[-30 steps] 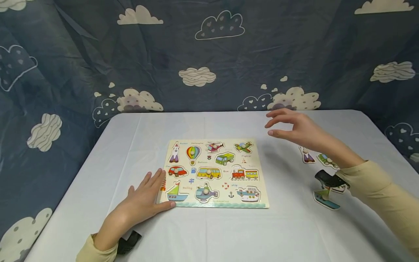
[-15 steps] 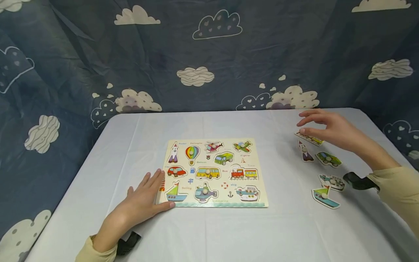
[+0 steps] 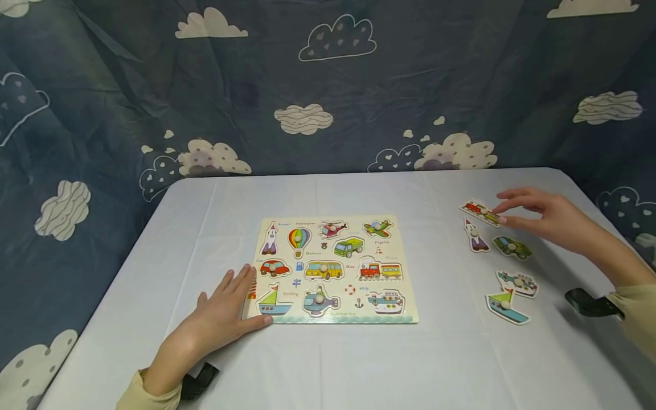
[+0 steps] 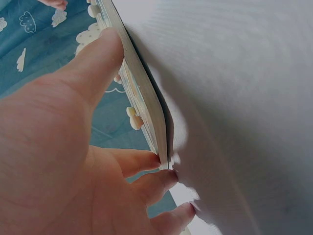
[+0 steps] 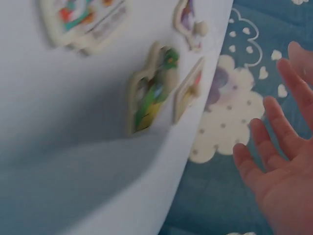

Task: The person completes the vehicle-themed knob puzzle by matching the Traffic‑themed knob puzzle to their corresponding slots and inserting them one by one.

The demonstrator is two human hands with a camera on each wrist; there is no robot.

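A knobbed puzzle board [image 3: 353, 319] with printed vehicles lies on the white table. My left hand [image 3: 217, 322] rests at its left edge, fingers spread and thumb at the near corner; in the left wrist view the thumb lies along the board's edge [image 4: 155, 110]. My right hand [image 3: 550, 219] is over the right side of the table with fingers loosely extended. Its fingertips overlap the end of a train piece [image 3: 476, 210]. Below lie a rocket piece [image 3: 476, 236] and a green truck piece [image 3: 512, 248]. In the right wrist view the right hand [image 5: 288, 171] holds nothing.
Nearer on the right lie a ship piece [image 3: 519, 284] and a sailboat piece [image 3: 507, 310], overlapping in view. The table's [image 3: 230, 205] far edge meets a dark cloud-patterned cloth [image 3: 256, 85]. Black straps [image 3: 589, 303] show at both wrists.
My right hand has moved right and down from above the table's far part to beside the train piece, uncovering the loose pieces. The left hand stays at the board.
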